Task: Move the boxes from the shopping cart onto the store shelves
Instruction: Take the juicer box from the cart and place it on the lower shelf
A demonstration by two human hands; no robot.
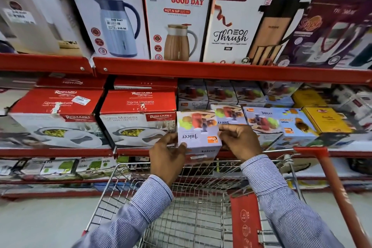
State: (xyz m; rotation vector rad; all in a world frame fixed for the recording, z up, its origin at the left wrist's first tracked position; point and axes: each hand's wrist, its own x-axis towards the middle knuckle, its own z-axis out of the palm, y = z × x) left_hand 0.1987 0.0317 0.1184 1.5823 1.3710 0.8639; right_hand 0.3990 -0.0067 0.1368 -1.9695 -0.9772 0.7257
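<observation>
A small white Juicer box (198, 131) with its print upside down is held between both hands at the front edge of the middle red shelf (60, 152). My left hand (168, 156) grips its left side and lower corner. My right hand (240, 140) holds its right edge. More Juicer boxes (259, 119) stand on the shelf right behind and beside it. The wire shopping cart (193, 207) sits below my arms; the part of its basket that shows holds no boxes.
Two red-and-white Rishabh casserole boxes (138, 119) stand left of the held box. Flask and jug boxes (177, 22) fill the upper shelf (221, 70). Yellow boxes (326, 120) sit at the right. The cart's red handle (330, 177) runs along the right.
</observation>
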